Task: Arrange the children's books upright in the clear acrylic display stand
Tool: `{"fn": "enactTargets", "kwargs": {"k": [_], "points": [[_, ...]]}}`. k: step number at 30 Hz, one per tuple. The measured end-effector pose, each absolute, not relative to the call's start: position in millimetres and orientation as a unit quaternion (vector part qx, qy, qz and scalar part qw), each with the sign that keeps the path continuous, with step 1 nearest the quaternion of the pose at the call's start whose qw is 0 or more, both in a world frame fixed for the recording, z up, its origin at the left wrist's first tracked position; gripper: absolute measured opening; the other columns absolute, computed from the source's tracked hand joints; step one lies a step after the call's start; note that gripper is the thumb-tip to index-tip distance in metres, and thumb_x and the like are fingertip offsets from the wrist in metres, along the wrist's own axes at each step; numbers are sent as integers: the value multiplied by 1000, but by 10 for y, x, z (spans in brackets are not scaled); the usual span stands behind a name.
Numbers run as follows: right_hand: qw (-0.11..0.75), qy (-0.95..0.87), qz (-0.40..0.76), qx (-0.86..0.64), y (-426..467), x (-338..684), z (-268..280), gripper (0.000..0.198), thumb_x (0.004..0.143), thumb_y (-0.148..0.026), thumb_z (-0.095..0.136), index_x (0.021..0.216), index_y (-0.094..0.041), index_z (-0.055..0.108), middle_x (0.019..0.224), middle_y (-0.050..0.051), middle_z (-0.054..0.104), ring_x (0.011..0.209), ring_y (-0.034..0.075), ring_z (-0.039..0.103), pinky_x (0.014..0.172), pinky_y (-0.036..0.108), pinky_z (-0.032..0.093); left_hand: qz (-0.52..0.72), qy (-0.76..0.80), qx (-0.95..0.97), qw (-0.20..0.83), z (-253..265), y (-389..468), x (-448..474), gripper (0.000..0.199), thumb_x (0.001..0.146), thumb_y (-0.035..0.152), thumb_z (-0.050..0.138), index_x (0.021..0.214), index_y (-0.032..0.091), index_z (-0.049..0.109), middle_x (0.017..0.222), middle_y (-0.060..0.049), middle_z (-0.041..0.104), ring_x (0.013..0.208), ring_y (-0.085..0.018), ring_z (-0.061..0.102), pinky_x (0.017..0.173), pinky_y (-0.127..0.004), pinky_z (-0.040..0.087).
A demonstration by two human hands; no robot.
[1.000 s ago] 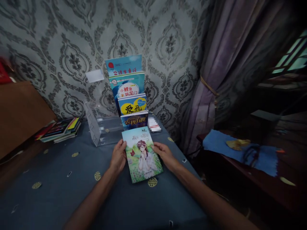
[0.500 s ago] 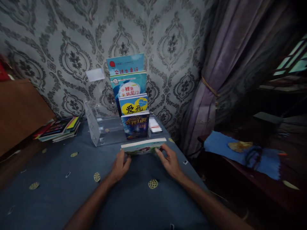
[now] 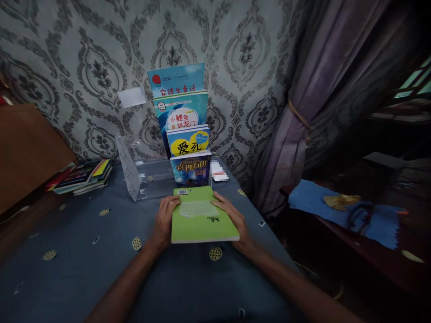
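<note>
A book with a light green cover (image 3: 202, 226) lies tilted between my two hands, its barcode corner toward the rack. My left hand (image 3: 164, 220) grips its left edge, fingers on the cover. On the opposite edge, my right hand (image 3: 235, 220) holds it with fingers over the upper side. Just beyond stands a clear tiered rack (image 3: 131, 172). Its right column carries a dark blue book (image 3: 191, 172), a blue book with a yellow heart (image 3: 186, 142), a teal book (image 3: 182, 105) and a light blue book (image 3: 177, 76) at the back.
Left of the rack lies a stack of books (image 3: 84, 177), beside a brown cardboard box (image 3: 32, 152). A white card (image 3: 132, 97) is at the rack's upper left. Behind the rack's right side is a pixelated white item (image 3: 219, 172). A purple curtain (image 3: 286, 125) hangs right.
The book in my hands has turned from nearly edge-on, with an illustrated cover showing, to its green side facing up. Both hands still hold it by the sides.
</note>
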State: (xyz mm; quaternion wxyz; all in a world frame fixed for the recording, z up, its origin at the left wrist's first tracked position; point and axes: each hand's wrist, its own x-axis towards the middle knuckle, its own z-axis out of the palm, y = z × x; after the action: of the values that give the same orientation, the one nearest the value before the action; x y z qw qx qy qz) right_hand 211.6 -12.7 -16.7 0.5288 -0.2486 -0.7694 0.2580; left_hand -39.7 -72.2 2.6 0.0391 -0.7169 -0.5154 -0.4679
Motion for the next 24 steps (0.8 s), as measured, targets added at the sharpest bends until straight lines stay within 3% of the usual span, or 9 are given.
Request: {"fn": "enactTargets", "kwargs": {"k": [4, 10, 14, 19, 24], "points": [[539, -732, 301, -289, -116, 2042, -232, 35, 97, -46, 60, 124, -29, 74, 154, 11, 52, 132, 30, 59, 107, 47, 53, -478, -570, -668, 28, 43, -708, -406, 22, 95, 29, 56, 114, 26, 67, 132, -8, 61, 127, -27, 55, 109, -46, 46], [546, -711, 344, -281, -44, 1937, -218, 33, 97, -45, 59, 122, -30, 76, 143, 8, 61, 123, 28, 64, 104, 45, 56, -540, -597, -585, -98, 6, -614, -409, 38, 90, 39, 65, 126, 29, 65, 134, -8, 60, 126, -27, 57, 103, -42, 51], [547, -727, 320, -265, 14, 1930, -142, 32, 99, -39, 57, 125, -30, 74, 142, 10, 60, 124, 27, 63, 103, 43, 55, -564, -604, -543, -149, 14, -539, -393, 29, 95, 39, 57, 119, 26, 68, 137, -8, 58, 122, -25, 60, 99, -37, 52], [537, -759, 252, -268, 109, 1927, -38, 37, 101, -38, 51, 133, -31, 68, 140, 12, 59, 125, 27, 62, 102, 45, 53, -513, -559, -647, -68, 130, -509, -430, 35, 94, 33, 54, 127, 26, 63, 140, -9, 57, 132, -25, 54, 112, -40, 43], [545, -767, 190, -281, 297, 1862, 127, 47, 102, -49, 41, 135, -24, 63, 130, 13, 65, 122, 29, 62, 105, 47, 50, -517, -526, -675, -11, 291, -361, -466, 35, 98, 36, 44, 126, 21, 61, 123, -12, 65, 118, -26, 61, 104, -42, 47]]}}
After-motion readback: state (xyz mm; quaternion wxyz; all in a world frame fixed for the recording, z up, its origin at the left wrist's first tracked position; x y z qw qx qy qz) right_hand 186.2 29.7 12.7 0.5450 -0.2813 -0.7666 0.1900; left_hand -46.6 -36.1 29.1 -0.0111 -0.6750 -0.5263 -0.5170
